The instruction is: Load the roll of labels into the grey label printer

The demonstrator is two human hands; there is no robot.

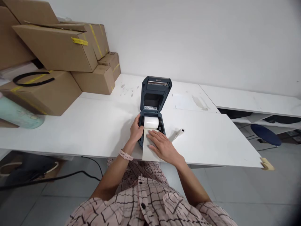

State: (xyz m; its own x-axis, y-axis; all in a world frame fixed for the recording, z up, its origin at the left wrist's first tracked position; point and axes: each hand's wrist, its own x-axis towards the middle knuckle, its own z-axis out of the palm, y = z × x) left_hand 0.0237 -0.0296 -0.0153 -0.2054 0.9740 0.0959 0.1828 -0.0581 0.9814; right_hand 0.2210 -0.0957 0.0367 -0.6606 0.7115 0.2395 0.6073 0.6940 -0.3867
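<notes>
A dark blue-grey label printer [156,94] stands on the white table with its lid tipped up and back. Inside it sits a white roll of labels [151,122], and a strip of label paper [148,153] runs from it toward me, over the table's front edge. My left hand [136,130] grips the printer's left side, its thumb near the roll. Lying flat on the strip is my right hand [163,146], fingers stretched out. A small rolled piece of paper with a dark core [180,133] rests just right of the printer.
Cardboard boxes [58,47] are stacked at the left, with a black ring-shaped band [33,79] on one. A mint-green bottle [21,113] stands at the far left. The table [211,138] has a tan padded corner [267,164]. A blue stool [265,135] is beyond it.
</notes>
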